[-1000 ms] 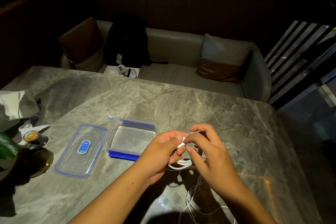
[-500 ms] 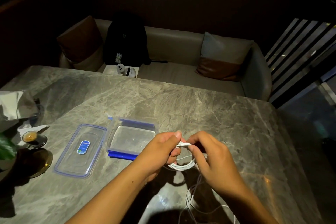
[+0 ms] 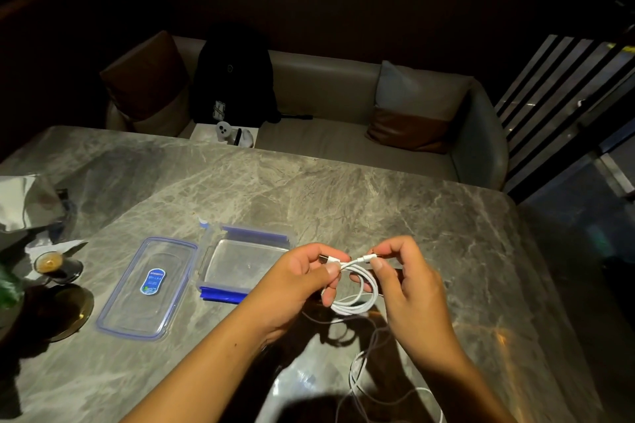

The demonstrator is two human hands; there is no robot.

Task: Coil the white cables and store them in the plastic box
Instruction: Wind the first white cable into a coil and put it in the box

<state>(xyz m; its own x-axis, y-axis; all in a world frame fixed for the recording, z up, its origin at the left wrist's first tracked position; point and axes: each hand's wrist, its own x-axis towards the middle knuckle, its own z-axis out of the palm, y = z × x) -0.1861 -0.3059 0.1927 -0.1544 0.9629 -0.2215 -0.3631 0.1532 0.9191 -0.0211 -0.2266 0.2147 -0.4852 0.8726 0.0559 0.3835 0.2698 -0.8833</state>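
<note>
A white cable (image 3: 357, 299) hangs in a small coil between both hands above the marble table (image 3: 343, 203). My left hand (image 3: 295, 282) pinches one connector end and the loops. My right hand (image 3: 409, 282) pinches the other connector end between thumb and forefinger. The clear plastic box (image 3: 240, 263) with blue clips stands open just left of my left hand. Its clear lid (image 3: 147, 288) lies flat beside it on the left. More white cable (image 3: 357, 378) lies loose on the table near the front edge, below my hands.
A small glass cup (image 3: 51, 264) with a dark drink, a round brass coaster (image 3: 74, 312) and crumpled paper (image 3: 24, 203) sit at the table's left. Behind the table is a sofa (image 3: 343, 113) with cushions and a black backpack (image 3: 233, 75).
Both hands have moved slightly apart, stretching the two connector ends out between them. The coil now hangs lower and more visibly below the fingers.
</note>
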